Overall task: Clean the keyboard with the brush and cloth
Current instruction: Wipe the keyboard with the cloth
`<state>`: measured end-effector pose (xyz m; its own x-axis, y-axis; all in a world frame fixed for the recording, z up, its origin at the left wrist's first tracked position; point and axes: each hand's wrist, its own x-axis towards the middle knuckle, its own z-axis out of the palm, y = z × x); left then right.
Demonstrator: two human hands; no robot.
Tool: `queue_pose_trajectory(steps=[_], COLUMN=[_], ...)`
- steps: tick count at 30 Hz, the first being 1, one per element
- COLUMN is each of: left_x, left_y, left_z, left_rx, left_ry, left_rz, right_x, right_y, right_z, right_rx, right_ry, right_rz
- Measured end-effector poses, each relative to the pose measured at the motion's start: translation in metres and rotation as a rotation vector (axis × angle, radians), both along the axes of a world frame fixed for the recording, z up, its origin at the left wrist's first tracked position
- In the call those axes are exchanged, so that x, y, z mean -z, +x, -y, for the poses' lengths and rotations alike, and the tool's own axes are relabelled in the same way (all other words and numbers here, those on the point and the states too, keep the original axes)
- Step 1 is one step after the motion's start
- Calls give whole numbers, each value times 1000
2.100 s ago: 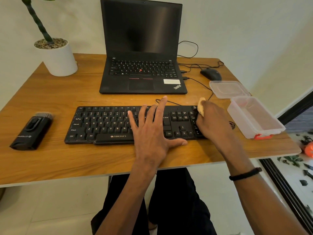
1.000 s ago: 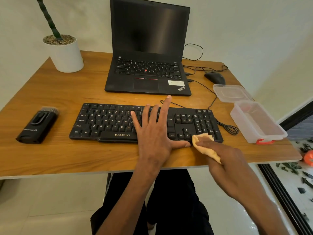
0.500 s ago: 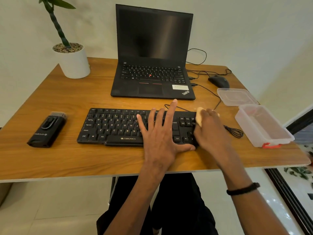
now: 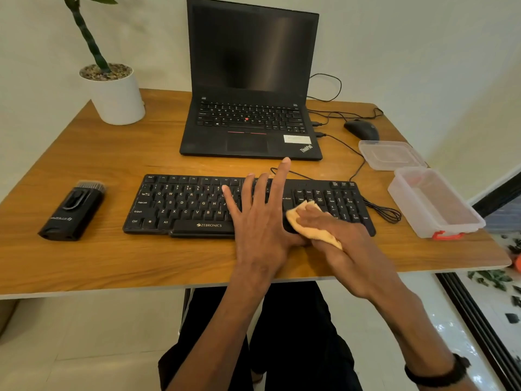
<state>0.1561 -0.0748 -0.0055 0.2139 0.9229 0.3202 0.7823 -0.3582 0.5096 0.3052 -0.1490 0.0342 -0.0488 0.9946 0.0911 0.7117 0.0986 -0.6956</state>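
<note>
Left hand [image 4: 260,221] flat on the keyboard [image 4: 186,204]; right hand [image 4: 349,249] presses a cloth [image 4: 307,224] to its keys.

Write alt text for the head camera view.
A person's right hand wipes the right side of a black keyboard with a tan cloth while the left hand lies flat on the keys. A black brush lies left of it on the wooden desk.

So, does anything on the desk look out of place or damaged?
Nothing stands out. The keyboard lies square on the desk, the brush rests to its left, and the open container sits beside its lid. No spill or damage shows.
</note>
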Motion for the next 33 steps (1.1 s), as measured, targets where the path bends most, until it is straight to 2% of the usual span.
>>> queue_pose_trajectory(steps=[4,6,10,11,13,15,20,21,27,33], left_x=[3,1,-5,-4,-1,2,4,4,4,6], left_y=[0,-1,-10,-16,-36,-58,-73,-72,-70,-71], left_z=[-1,0,9,13,18,21,17,17,17,16], left_rx=[-8,12,32,12,-55,-133,-183,-178,-184,-189], left_ry=[41,17,6,3,-11,-16,-36,-44,-60,-76], left_rz=[-8,-17,-41,-45,-44,-40,-4,10,34,11], right_x=[-10,-19,-22,-21,-20,-21,-2,1,7,11], right_y=[15,19,23,23,24,19,-10,-18,-53,-48], right_z=[17,18,5,-1,-18,-33,-66,-70,-72,-31], right_rx=[-20,1,422,495,570,547,327,290,124,-30], right_ry=[-84,-61,111,132,170,191,-62,-76,-69,-13], right_rz=[-220,-354,-598,-609,-471,-203,400,440,382,294])
